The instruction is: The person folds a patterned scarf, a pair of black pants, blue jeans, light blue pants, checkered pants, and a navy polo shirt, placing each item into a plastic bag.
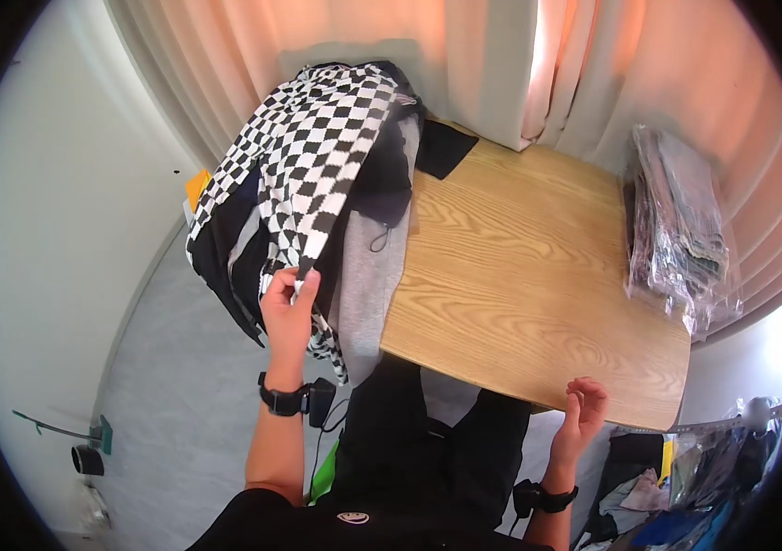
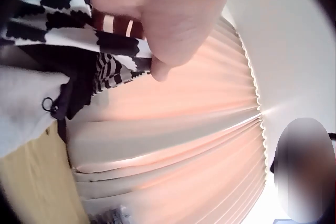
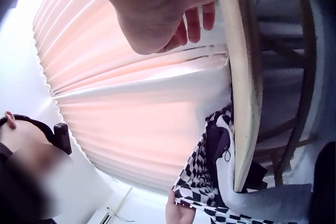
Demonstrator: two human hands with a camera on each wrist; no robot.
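A black-and-white checkered cloth (image 1: pixel 322 129) lies over a heap of dark and grey clothes at the table's left end. My left hand (image 1: pixel 288 308) pinches its near edge between thumb and fingers; the left wrist view shows the hand (image 2: pixel 168 19) close up with the checkered fabric (image 2: pixel 68 37) stretched from it. Over the table's near right edge my right hand (image 1: pixel 584 409) hangs with loosely curled fingers, holding nothing. In the right wrist view that hand (image 3: pixel 163 14) is at the top, far from the cloth (image 3: pixel 197 174).
The wooden table (image 1: pixel 520 266) has a stack of clear plastic-wrapped garments (image 1: pixel 676 220) at its right side. Pale curtains (image 1: pixel 474 64) hang behind. Bagged clothes (image 1: pixel 685 487) are at the lower right, and a grey garment (image 1: pixel 368 294) drapes by the table's left edge.
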